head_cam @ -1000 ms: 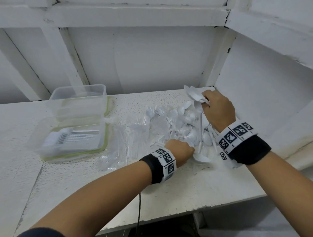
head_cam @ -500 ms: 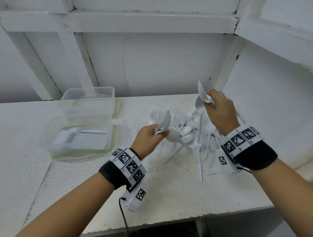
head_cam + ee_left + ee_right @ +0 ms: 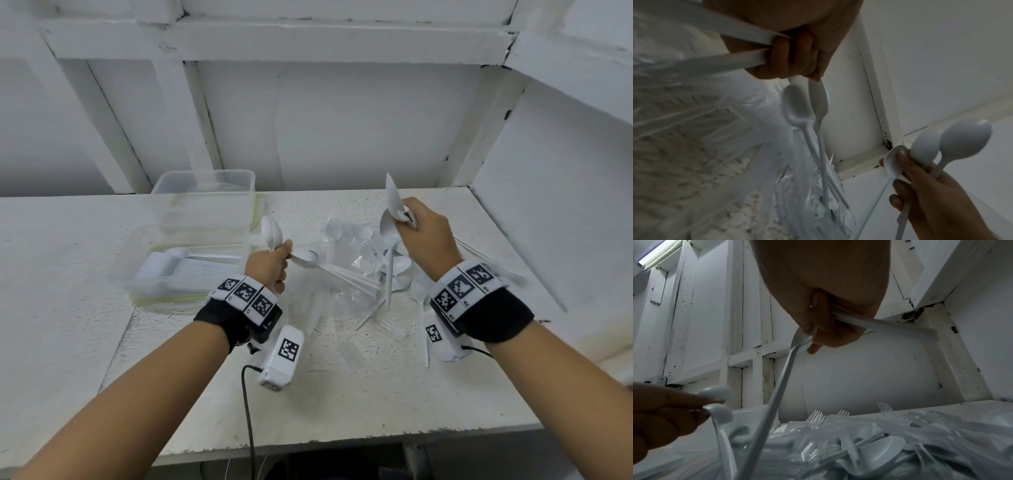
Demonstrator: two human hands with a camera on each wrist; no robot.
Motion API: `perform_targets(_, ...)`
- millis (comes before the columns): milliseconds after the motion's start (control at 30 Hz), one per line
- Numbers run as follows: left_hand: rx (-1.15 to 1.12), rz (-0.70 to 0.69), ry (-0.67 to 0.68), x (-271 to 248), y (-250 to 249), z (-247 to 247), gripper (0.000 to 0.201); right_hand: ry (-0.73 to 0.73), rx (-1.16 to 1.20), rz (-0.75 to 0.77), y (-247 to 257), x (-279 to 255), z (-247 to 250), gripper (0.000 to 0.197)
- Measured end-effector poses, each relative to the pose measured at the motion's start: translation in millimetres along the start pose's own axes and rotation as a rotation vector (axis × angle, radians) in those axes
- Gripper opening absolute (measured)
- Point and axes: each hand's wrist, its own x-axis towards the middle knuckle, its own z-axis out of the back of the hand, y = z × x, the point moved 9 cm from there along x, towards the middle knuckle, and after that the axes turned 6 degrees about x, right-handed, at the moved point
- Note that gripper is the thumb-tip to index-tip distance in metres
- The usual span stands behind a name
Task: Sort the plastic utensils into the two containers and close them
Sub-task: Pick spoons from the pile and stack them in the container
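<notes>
Both hands full of spoons

Above the tabletop (image 3: 342, 394), the left hand (image 3: 269, 267) and right hand (image 3: 426, 240) each grip white spoons (image 3: 272, 233). Only the head view shows the containers (image 3: 191, 260); the right wrist view reveals clear forks (image 3: 816, 417).

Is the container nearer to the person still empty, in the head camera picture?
No: the nearer container already holds a row of white utensils, while the farther container behind it looks empty.
</notes>
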Motion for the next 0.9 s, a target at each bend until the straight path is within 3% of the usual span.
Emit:
perform_targets(133, 0.018, -0.055, -0.003, -1.3, -14.8, 2.2, 0.026, -0.018, 0.031, -0.047, 2.5, 0.0, -2.5, 0.034)
perform_targets(467, 0.366, -0.491, 0.267, -44.9, -81.3, 0.8, 0.020, 0.239, 0.353, -0.101, 49.3, -11.4, -28.1, 0.021)
perform_targets(600, 0.358, -0.532, 0.385, -57.8, -91.5, 1.2, 0.015, 0.293, 0.472, -0.150, 58.8, -14.8, -45.0, 0.015)
perform_targets(667, 0.346, -0.543, 0.404, -60.7, -93.0, 1.0, 0.019, 0.360, 0.486, -0.157, 63.8, -20.6, -57.9, 0.022)
perform_targets(767, 0.279, -0.542, 0.412, -63.9, -90.5, -1.1, 0.020, 0.468, 0.510, -0.146, 75.3, -35.3, -78.7, 0.017)
perform_targets(900, 0.144, -0.470, 0.380, -64.5, -77.4, -5.0, 0.020, 0.343, 0.534, -0.142, 81.6, -39.7, -88.6, 0.019)
